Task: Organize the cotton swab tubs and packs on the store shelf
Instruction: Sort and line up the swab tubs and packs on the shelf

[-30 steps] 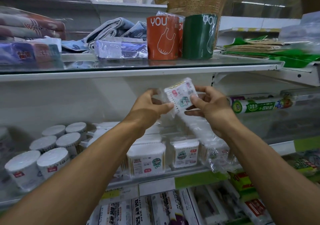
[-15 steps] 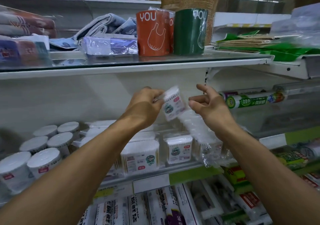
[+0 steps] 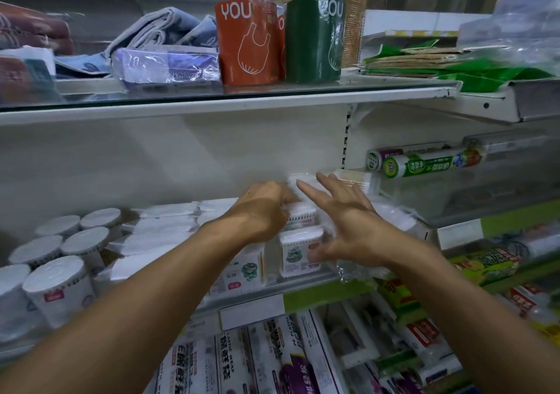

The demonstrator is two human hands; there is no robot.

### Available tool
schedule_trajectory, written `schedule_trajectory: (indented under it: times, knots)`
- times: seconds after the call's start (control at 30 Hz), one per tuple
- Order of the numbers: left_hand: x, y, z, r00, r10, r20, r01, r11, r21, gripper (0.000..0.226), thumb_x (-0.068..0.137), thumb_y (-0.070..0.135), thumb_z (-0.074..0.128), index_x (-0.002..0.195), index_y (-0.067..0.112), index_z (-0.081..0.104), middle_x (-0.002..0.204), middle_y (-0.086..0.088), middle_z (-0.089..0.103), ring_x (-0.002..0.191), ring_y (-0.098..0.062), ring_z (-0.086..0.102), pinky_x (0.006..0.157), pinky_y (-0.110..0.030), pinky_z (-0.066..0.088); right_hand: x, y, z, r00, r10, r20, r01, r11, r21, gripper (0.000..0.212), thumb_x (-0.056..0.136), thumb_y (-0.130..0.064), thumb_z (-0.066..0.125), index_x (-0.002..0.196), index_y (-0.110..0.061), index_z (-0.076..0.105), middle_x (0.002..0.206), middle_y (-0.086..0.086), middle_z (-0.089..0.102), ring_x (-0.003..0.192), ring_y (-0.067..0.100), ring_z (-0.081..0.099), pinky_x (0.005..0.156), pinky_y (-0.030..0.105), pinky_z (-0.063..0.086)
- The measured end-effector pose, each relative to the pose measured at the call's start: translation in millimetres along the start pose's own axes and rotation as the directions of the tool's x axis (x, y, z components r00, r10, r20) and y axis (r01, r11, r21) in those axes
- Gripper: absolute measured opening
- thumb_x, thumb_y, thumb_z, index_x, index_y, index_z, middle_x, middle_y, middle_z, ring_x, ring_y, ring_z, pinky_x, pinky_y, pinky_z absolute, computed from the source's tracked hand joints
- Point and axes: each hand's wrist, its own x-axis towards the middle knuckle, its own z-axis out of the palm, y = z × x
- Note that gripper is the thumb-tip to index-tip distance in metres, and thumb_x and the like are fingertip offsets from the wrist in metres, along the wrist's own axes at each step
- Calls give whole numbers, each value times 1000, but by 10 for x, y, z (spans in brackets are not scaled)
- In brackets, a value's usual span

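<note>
Round white-lidded cotton swab tubs (image 3: 72, 243) stand in rows at the left of the middle shelf (image 3: 251, 298). Rectangular cotton swab packs (image 3: 242, 271) fill the shelf's middle. My left hand (image 3: 263, 211) is curled over a small cotton swab pack (image 3: 301, 216), holding it down on the row behind a front pack (image 3: 298, 254). My right hand (image 3: 342, 221) hovers just to the right with fingers spread and holds nothing. Under it lie packs inside loose clear plastic wrap (image 3: 357, 272). My left fingertips are hidden behind the hand.
The glass shelf above (image 3: 212, 102) carries orange (image 3: 245, 42) and green (image 3: 313, 39) bag rolls and folded towels (image 3: 157, 30). Cling-film rolls (image 3: 421, 163) lie at right. Plastic wrap boxes (image 3: 242, 360) fill the shelf below.
My left hand has carried the small pack down from mid-air onto the row of packs. My right hand let go of it and opened, dropping beside the left hand.
</note>
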Motion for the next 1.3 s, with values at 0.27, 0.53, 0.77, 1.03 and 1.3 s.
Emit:
schedule_trajectory:
  times: [0.27, 0.53, 0.77, 1.03, 1.3]
  knots:
    - [-5, -50, 68, 998, 13, 56, -13, 1000, -13, 25, 94, 12, 58, 76, 29, 58, 72, 12, 52, 64, -5, 50, 52, -18, 32, 50, -34, 216, 998, -8, -61, -9, 965, -263, 124, 69, -65, 71, 147, -44, -24, 163, 4, -11, 148, 20, -19, 118, 49, -13]
    - [10, -124, 57, 990, 51, 133, -51, 999, -5, 22, 94, 17, 56, 91, 30, 73, 78, 13, 61, 73, -5, 56, 59, -22, 39, 64, -6, 162, 999, 39, -5, -39, 962, -271, 81, 77, -57, 68, 146, -40, 28, 163, 2, -2, 149, 21, -17, 118, 50, -14]
    - [-42, -143, -66, 960, 45, 276, -42, 999, -15, 35, 90, 55, 56, 76, 25, 66, 72, 2, 59, 69, -16, 54, 65, -33, 42, 100, -11, 173, 997, 74, 5, -70, 965, -252, 73, 79, -55, 67, 142, -39, 36, 162, 2, 11, 150, 20, -10, 118, 48, -14]
    - [-36, -154, -3, 975, 79, 207, -95, 993, 69, 20, 82, 36, 74, 100, 27, 71, 85, 6, 68, 83, -15, 61, 67, -30, 47, 116, -39, 128, 997, 73, 24, -67, 980, -189, 74, 76, -66, 63, 140, -38, 40, 161, -1, 14, 149, 18, -12, 118, 48, -15]
    - [-19, -202, -1, 976, 90, 198, -94, 996, 9, 22, 83, 33, 74, 103, 28, 70, 91, 9, 69, 86, -11, 62, 78, -33, 52, 103, -51, 52, 999, 31, 28, -25, 978, -209, 61, 81, -63, 61, 131, -29, 50, 161, -1, 14, 149, 18, -15, 118, 48, -14]
